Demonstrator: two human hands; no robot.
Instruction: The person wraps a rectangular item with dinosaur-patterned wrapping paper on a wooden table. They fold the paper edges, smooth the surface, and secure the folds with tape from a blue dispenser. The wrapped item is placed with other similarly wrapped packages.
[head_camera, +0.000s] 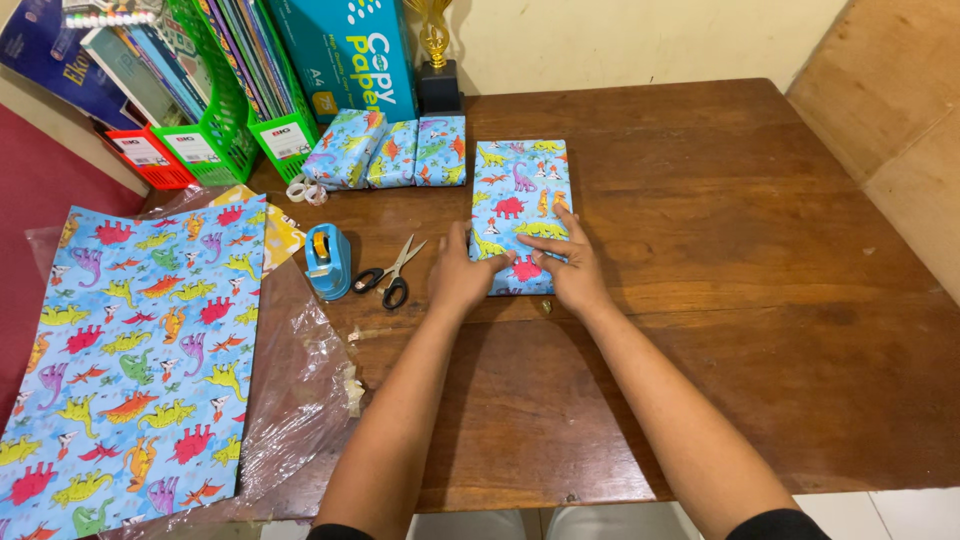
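Wooden desk (760, 300), and a wrapped box (520, 205) in dinosaur paper sits mid-desk. Left hand (462, 272) and right hand (572, 262) both press flat on its near end, fingers spread, nothing gripped. Scissors (392, 272) just left.

Left hand (461, 276) and right hand (570, 264) pressed flat, arms extended.

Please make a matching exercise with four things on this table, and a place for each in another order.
1. wrapped parcel
2. scissors
3. tape dispenser
4. sheet of dinosaur paper

a. flat at the table's left edge
b. under both hands
c. between the dispenser and the left hand
d. just left of the scissors

Pairs: 1-b, 2-c, 3-d, 4-a
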